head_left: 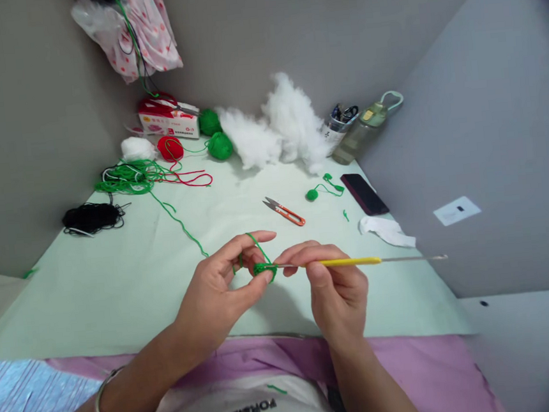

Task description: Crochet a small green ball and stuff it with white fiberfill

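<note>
My left hand (224,287) pinches a small green crochet piece (263,270) between thumb and fingers, with green yarn (180,224) looped over the forefinger and trailing back across the table. My right hand (332,284) grips a crochet hook with a yellow handle (351,262); its tip is in the green piece and its metal tail points right. Both hands hover above the front of the pale green table (131,270).
Orange thread snips (284,211) lie just beyond the hands. A small green crocheted bit (323,189), a dark phone (364,193) and white tissue (386,229) sit right. Yarn balls (220,145), white stuffing (277,129), a box (168,120), a bottle (361,131) and black yarn (90,217) line the back and left.
</note>
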Motion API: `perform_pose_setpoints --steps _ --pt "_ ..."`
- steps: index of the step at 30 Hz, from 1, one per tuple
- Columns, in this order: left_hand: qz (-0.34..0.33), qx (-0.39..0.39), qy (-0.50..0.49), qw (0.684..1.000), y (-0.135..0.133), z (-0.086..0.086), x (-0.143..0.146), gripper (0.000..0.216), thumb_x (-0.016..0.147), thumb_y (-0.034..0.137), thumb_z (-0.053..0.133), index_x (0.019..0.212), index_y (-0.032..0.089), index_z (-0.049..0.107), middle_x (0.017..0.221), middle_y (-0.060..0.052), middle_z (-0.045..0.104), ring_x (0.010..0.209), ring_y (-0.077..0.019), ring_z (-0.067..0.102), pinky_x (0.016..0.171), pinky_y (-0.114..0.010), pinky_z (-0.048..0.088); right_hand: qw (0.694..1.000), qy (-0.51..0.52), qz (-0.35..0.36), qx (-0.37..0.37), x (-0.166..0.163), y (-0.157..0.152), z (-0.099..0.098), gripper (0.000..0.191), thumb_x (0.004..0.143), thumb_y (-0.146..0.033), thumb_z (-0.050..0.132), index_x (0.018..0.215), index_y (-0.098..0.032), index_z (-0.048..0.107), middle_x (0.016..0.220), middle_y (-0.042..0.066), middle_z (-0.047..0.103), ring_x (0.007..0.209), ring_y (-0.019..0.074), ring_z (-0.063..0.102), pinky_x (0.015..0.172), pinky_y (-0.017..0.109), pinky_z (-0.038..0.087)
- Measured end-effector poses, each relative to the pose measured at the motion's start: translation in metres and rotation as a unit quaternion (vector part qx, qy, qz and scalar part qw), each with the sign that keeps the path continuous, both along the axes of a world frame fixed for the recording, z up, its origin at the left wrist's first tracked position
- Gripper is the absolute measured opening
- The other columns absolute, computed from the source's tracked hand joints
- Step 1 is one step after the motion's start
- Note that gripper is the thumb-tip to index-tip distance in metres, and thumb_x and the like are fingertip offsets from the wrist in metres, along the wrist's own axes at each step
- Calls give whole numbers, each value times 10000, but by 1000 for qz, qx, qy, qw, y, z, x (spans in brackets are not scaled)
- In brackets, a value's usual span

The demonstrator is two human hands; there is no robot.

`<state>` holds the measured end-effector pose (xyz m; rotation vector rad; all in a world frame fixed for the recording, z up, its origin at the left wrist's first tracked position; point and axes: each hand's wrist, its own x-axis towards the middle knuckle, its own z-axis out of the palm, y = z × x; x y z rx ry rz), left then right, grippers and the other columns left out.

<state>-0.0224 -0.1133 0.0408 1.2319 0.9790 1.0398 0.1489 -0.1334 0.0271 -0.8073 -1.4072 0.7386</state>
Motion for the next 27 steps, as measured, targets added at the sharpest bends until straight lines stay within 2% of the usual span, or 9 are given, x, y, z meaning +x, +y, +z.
perform_pose_setpoints --steps 4,8,12,15,16,19,22,25,27 --pt "34 55 40 997 -1 -3 2 344 830 180 734 1163 266 760 839 10 610 830 -150 566 848 -287 461 993 -103 -26 60 1 -5 2 240 1016 -122 515 1081 -241 714 961 57 767 897 196 719 765 373 580" --pt "56 104 53 992 -1 -7 3 379 824 152 725 1187 255 760 873 1 624 821 -153 574 842 -290 469 969 -199 -47 136 2 -6 -2 264 995 -114 524 1158 -246 685 1007 90 771 931 225 742 724 384 601" --pt "36 25 -4 999 -2 -6 5 417 792 161 773 1198 255 761 824 12 614 810 -155 568 837 -286 478 931 -279 -103 212 0 -5 -12 340 961 -107 582 1236 -281 677 1058 91 770 895 212 731 697 356 614" --pt "-13 -64 -106 992 -3 -7 4 486 792 248 832 1267 256 730 838 10 615 804 -149 568 806 -278 482 887 -352 -179 239 -4 -6 -19 439 889 -54 671 1247 -307 701 1071 84 767 906 218 717 738 358 618" --pt "-38 -96 -146 984 -3 -8 4 506 797 287 840 1288 255 721 848 5 616 799 -146 568 789 -274 481 885 -352 -191 236 -5 -7 -20 453 883 -55 682 1251 -318 704 1075 81 765 921 224 716 745 366 620" --pt "-108 -186 -228 950 0 -11 -1 529 819 333 833 1327 252 711 851 -7 610 767 -128 542 740 -252 454 935 -254 -160 189 -5 -8 -15 366 949 -117 619 1236 -325 713 1049 73 763 904 227 713 716 391 614" --pt "-113 -208 -232 944 3 -12 -6 493 824 307 825 1304 244 734 837 -6 584 749 -113 499 722 -237 423 986 -85 -111 89 -3 -7 -7 239 1005 -163 551 1084 -269 749 895 55 752 768 193 679 660 368 575" --pt "-96 -160 -202 961 3 -10 -6 437 833 310 814 1263 256 757 894 -13 594 806 -129 527 784 -258 440 997 51 -50 -9 -2 -4 -3 208 1026 -228 553 963 -247 750 831 35 721 680 151 626 612 317 542" --pt "-90 -130 -175 972 1 -10 -3 420 846 312 808 1261 281 753 920 -13 604 872 -153 571 859 -289 453 995 87 -6 -47 -4 -3 -4 190 1022 -259 575 958 -239 752 847 37 715 699 147 632 628 308 551"
